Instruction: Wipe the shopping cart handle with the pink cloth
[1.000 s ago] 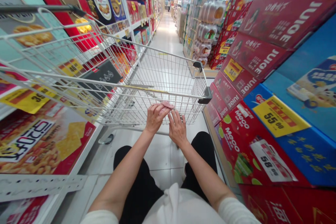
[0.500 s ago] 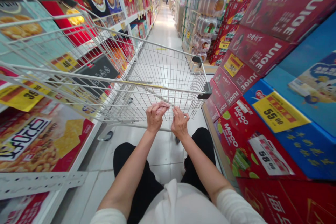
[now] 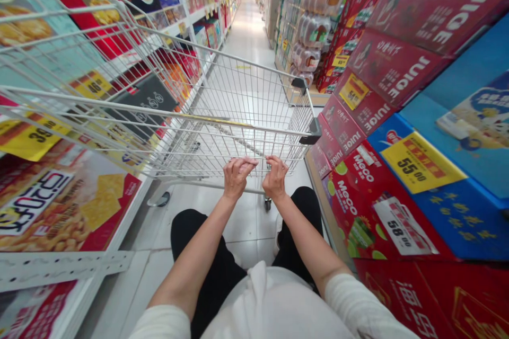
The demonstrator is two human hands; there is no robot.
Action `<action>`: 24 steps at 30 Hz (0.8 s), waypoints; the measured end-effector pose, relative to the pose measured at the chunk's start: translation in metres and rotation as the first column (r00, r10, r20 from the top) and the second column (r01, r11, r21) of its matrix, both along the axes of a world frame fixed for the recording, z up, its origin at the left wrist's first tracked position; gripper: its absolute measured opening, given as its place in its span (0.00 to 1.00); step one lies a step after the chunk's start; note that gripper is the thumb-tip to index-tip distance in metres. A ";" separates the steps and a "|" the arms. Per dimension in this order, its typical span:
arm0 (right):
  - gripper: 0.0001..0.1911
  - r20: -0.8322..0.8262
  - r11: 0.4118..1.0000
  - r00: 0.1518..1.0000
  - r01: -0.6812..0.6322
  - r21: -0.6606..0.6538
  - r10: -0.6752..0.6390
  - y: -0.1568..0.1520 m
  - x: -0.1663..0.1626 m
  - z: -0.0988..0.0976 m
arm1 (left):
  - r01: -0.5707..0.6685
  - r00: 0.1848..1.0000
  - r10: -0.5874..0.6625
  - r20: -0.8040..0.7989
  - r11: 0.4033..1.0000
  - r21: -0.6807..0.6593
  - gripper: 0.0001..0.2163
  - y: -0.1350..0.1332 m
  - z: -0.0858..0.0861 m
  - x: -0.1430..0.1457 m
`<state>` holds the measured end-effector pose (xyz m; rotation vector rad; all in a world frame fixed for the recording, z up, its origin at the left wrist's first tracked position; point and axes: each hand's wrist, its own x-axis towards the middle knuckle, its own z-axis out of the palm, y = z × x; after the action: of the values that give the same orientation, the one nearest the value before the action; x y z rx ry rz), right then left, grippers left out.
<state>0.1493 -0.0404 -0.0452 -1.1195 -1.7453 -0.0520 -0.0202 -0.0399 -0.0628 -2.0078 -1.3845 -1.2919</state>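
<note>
A metal wire shopping cart [image 3: 222,124] stands crosswise in front of my knees, its black corner cap [image 3: 309,132] to the right. Close against its near side are both my hands, a small gap between them. My left hand [image 3: 236,179] has its fingers bent together, with the fingertips pointing right. My right hand [image 3: 275,179] is curled, thumb and fingers pinched near the cart's lower wires. Whether either hand grips a wire or some small thing cannot be made out. White floor shows through the basket's mesh.
Shelves of boxed snacks [image 3: 59,196] line the left side, with yellow price tags. Stacked drink cartons [image 3: 361,190] rise close on the right. Caster wheels [image 3: 268,204] sit under the cart. Beyond runs a long aisle [image 3: 248,26] past shrink-wrapped bottles [image 3: 318,32].
My right hand has turned and curled more, and the gap between my hands has widened slightly. The view has tilted a little; the cart appears slightly higher in it.
</note>
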 end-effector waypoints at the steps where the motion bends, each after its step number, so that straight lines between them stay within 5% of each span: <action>1: 0.27 -0.003 1.000 1.000 0.001 0.000 -0.001 0.000 0.000 0.000 | 0.006 1.000 -0.006 0.015 1.000 0.002 0.15 0.002 0.001 0.001; 5: 0.27 -0.016 1.000 1.000 0.010 0.010 -0.009 0.000 0.000 -0.001 | -0.065 0.997 0.063 0.046 0.997 0.037 0.11 0.012 0.003 0.005; 12: 0.28 0.007 1.000 1.000 -0.015 0.011 0.015 0.000 0.005 -0.003 | -0.012 0.999 0.008 -0.053 0.996 -0.091 0.15 -0.011 -0.034 0.004; 17: 0.25 0.026 1.000 1.000 -0.008 0.021 0.008 0.002 0.005 -0.007 | -0.089 0.996 0.090 0.011 0.995 -0.035 0.10 0.001 -0.026 -0.002; 24: 0.26 0.102 1.000 0.995 0.002 -0.020 0.000 0.005 0.007 -0.017 | 0.057 0.995 -0.064 -0.073 0.994 -0.095 0.14 -0.006 -0.042 -0.011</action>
<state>0.1568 -0.0355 -0.0618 -1.1493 -1.8394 -0.0940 -0.0313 -0.0463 -0.1046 -2.1529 -1.3816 -1.1837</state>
